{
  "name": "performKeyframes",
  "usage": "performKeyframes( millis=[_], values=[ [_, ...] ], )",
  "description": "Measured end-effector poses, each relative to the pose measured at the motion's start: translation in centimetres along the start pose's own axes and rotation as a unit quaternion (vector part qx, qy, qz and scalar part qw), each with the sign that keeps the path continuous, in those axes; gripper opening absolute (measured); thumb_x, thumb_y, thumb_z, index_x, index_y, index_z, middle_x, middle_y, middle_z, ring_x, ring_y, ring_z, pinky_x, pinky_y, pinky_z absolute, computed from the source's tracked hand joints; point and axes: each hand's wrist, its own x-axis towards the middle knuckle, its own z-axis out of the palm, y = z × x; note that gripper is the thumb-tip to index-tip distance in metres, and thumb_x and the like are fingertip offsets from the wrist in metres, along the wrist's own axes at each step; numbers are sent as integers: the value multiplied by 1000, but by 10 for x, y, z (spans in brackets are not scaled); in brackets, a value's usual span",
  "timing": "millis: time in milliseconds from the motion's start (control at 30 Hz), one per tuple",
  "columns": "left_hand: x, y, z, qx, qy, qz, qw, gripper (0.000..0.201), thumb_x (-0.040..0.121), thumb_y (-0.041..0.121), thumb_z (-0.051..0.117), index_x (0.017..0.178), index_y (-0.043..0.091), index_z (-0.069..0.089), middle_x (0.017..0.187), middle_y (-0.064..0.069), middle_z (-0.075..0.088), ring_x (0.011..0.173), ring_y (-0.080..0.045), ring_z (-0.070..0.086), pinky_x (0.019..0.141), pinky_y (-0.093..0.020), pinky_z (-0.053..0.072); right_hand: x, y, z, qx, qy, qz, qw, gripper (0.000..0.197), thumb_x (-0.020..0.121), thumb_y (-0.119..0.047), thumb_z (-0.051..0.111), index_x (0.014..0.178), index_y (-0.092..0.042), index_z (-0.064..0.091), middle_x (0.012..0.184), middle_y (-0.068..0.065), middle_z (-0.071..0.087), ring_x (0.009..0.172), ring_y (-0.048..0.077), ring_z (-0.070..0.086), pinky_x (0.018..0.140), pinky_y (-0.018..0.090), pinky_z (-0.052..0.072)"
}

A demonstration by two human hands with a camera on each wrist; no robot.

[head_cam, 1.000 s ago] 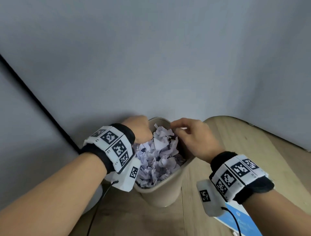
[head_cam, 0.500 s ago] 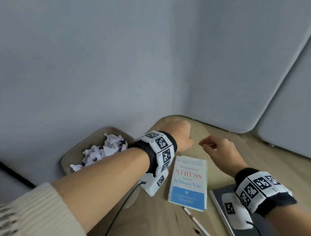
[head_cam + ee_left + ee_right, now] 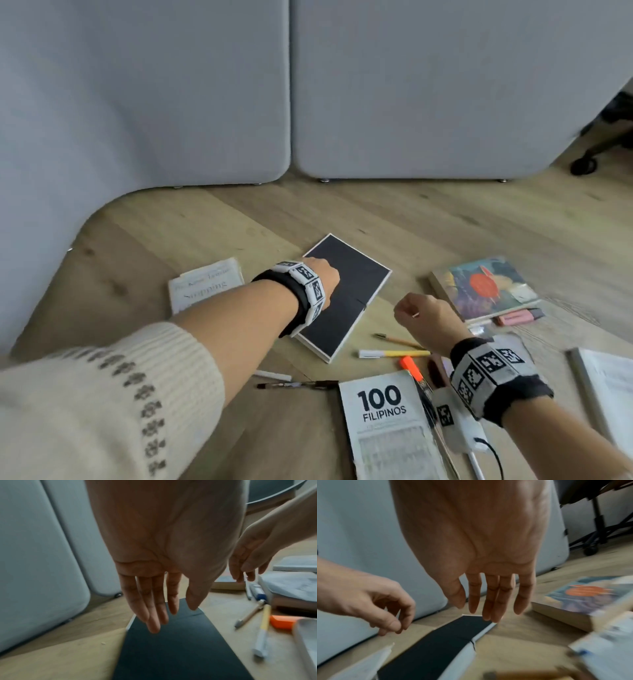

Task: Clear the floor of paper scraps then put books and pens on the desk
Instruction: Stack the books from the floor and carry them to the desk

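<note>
Several books lie on the wooden floor [image 3: 445, 222]: a black book [image 3: 346, 291], a white "Stopping Stress" book [image 3: 205, 284], a colourful book [image 3: 483, 287] and a "100 Filipinos" book [image 3: 387, 428]. Between them lie a yellow marker [image 3: 394, 353], an orange highlighter [image 3: 412, 368], a pink highlighter [image 3: 517, 317] and a black pen [image 3: 298, 384]. My left hand [image 3: 173, 614] hovers over the black book [image 3: 171, 649], fingers hanging straight, holding nothing. My right hand [image 3: 474, 609] hangs empty just right of the black book [image 3: 445, 642], fingers relaxed downward.
Grey partition panels [image 3: 411, 102] stand behind the floor area. A chair base with a castor [image 3: 582, 166] shows at the far right. Another white book [image 3: 606, 383] lies at the right edge.
The view swung right, away from the bin full of paper scraps. Both hands left the bin and now hang over the books, the left above the black book.
</note>
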Motion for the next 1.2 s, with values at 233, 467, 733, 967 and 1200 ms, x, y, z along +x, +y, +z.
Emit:
performKeyframes(
  millis=[233, 467, 733, 967, 1200],
  values=[
    [16, 99, 79, -125, -17, 13, 992, 44, 83, 53, 62, 110, 18, 62, 113, -4, 64, 104, -26, 62, 78, -33, 45, -86, 64, 44, -60, -84, 113, 988, 20, 89, -35, 57, 96, -18, 63, 92, 0, 64, 89, 23, 61, 74, 29, 46],
    [3, 120, 129, -141, -21, -3, 990, 99, 55, 67, 78, 129, 11, 42, 129, -9, 46, 119, -26, 45, 103, -36, 38, -130, 79, 93, 53, -68, 202, 976, 63, 80, -43, 71, 129, -12, 44, 125, 5, 47, 110, 21, 52, 93, 29, 44],
    [3, 116, 126, -205, -45, -37, 977, 96, 58, 59, 82, 128, 5, 45, 130, -11, 48, 124, -26, 42, 106, -32, 35, -125, 98, 88, 93, -2, 221, 971, 46, 78, -47, 65, 108, -14, 53, 108, 5, 56, 95, 21, 58, 88, 37, 50],
    [13, 103, 117, -357, -54, -15, 933, 62, 62, 43, 86, 103, 18, 47, 105, -1, 59, 93, -18, 58, 76, -30, 48, -108, 140, 24, -47, 77, 206, 974, 45, 88, -42, 61, 118, -10, 49, 119, 7, 49, 95, 16, 52, 84, 27, 45],
    [33, 81, 102, -516, 138, -89, 841, 39, 71, 21, 81, 98, 17, 54, 100, -2, 64, 86, -20, 60, 73, -28, 47, -41, 177, -19, -52, 25, 273, 960, 104, 75, -59, 69, 149, -5, 18, 148, 20, 33, 134, 33, 37, 108, 42, 35]
  ],
)
